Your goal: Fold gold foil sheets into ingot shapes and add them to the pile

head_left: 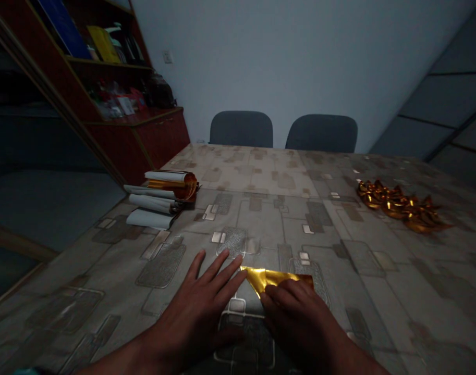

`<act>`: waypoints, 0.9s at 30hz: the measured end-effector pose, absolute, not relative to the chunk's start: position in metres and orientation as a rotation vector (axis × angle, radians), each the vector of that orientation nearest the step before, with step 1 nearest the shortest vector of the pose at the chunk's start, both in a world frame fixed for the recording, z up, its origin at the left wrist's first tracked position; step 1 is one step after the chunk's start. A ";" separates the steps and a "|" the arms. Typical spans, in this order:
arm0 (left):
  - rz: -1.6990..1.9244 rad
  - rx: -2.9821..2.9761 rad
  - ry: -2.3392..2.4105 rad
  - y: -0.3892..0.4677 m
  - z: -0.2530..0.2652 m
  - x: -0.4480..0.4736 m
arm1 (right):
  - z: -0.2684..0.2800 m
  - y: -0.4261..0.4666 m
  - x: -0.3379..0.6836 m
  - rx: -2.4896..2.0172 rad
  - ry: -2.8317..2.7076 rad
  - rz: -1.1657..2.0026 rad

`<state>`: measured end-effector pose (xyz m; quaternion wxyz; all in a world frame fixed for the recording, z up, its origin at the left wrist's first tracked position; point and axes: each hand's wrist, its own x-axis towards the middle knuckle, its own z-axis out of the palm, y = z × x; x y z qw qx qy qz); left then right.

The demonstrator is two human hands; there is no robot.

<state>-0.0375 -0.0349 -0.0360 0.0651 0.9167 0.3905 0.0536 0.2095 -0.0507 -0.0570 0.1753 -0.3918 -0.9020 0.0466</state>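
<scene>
A folded sheet of gold foil paper [257,276] lies on the table in front of me, its left corner turned into a slanted point. My right hand [296,312] covers its near side, fingers curled together on the lower edge; the part beneath them is hidden. Flat beside the paper's left tip rests my left hand [206,297], fingers spread and holding nothing. Its little finger reaches close to that tip; whether they touch I cannot tell. Toward the right stands a group of shiny folded gold foil pieces [402,203].
Curled stacks of gold paper with pale backs [159,200] lie at the table's left edge. The patterned tablecloth [253,179] stretches to two grey chairs [241,127] [321,133] by the wall. A red-brown cabinet [159,138] with filled shelves stands at the back left.
</scene>
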 end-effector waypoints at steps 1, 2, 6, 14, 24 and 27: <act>0.168 2.771 1.185 -0.033 -0.036 -0.040 | -0.057 -0.051 0.210 -1.105 -2.569 0.140; 0.174 2.779 1.191 -0.032 -0.036 -0.042 | -0.057 -0.051 0.210 -1.102 -2.578 0.146; 0.206 2.818 1.225 -0.029 -0.037 -0.043 | -0.056 -0.052 0.209 -1.123 -2.594 0.148; 0.267 2.746 0.833 -0.035 -0.038 -0.034 | -0.049 -0.048 0.209 -1.088 -2.531 0.170; 0.272 2.766 0.842 -0.030 -0.034 -0.035 | -0.023 -0.026 0.245 -1.263 -2.467 0.244; 0.259 2.780 0.832 -0.029 -0.031 -0.037 | -0.023 -0.020 0.255 -1.435 -2.339 0.249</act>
